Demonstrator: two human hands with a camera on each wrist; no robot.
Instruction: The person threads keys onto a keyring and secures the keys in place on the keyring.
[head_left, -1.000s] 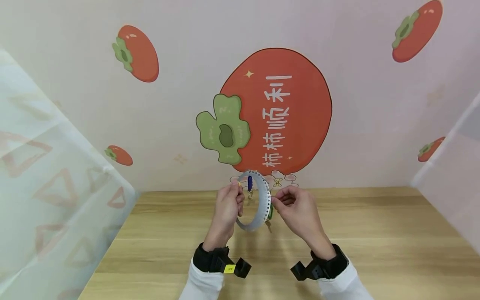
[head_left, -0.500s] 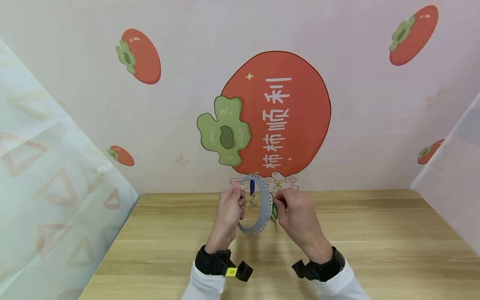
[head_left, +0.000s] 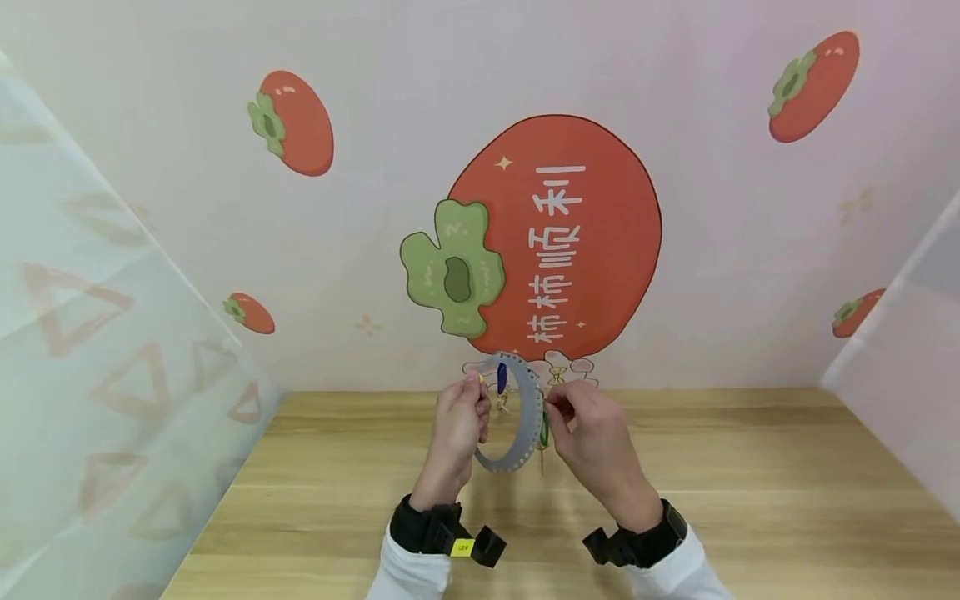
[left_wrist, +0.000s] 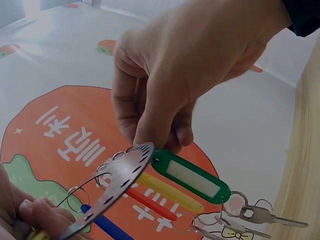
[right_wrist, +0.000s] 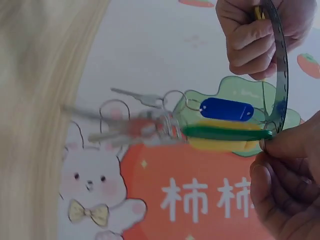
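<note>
A grey metal key ring hoop, a flat band with small holes along its edge, stands upright above the table. My left hand grips its left side, where a bit of yellow shows. My right hand pinches the small split ring of a green key tag at the hoop's right edge; fingertips partly hide that ring. From the hoop also hang a blue key tag, a yellow key tag and a red key tag. Keys dangle from the tags, blurred in the right wrist view.
A wooden table lies beneath both hands. Behind it rises a pale wall sheet printed with persimmons, and a white sheet slopes along the left side. Each wrist wears a black camera strap.
The green tag and its key have swung, first out to the right, then back to hanging straight down. The right hand turned slightly at the hoop's edge; the left hand keeps its grip.
</note>
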